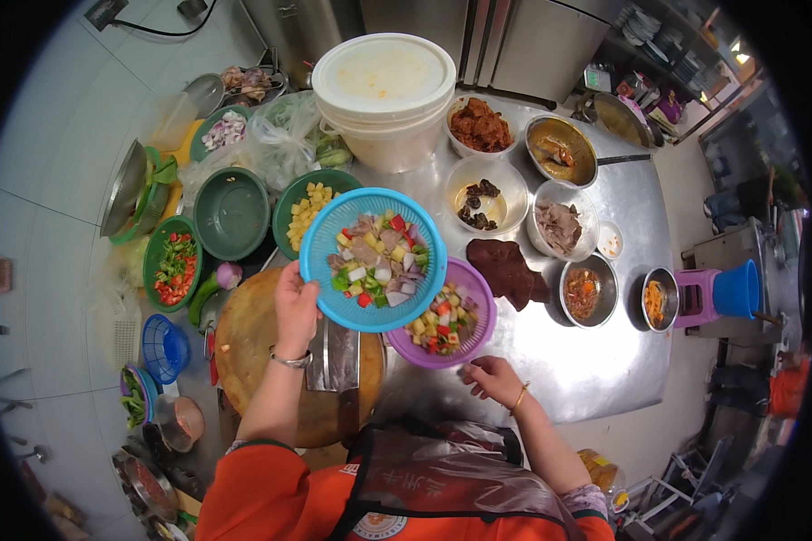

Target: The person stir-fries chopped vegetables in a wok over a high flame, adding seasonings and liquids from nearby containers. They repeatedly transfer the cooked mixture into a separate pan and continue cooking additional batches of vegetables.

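Note:
My left hand (295,311) grips the left rim of a round blue plastic basket (312,266), thumb over the edge. Chopped meat, potato cubes, onion and red and green pepper pieces lie in it. Held above the table, the blue basket overlaps a purple basket (489,316) with a similar mix. Just off the purple basket's lower right edge is my right hand (494,379), its fingers loosely bent and apart, nothing in them. Below the blue basket, a cleaver (334,362) lies flat on a round wooden chopping board (244,352).
A lidded white bucket (383,144) stands at the back. Green bowls, including one of potato cubes (309,215) and one of chopped peppers (177,270), crowd the left. To the right are dark red meat-like pieces (505,270), steel bowls (589,316) and a long-handled pan (586,167).

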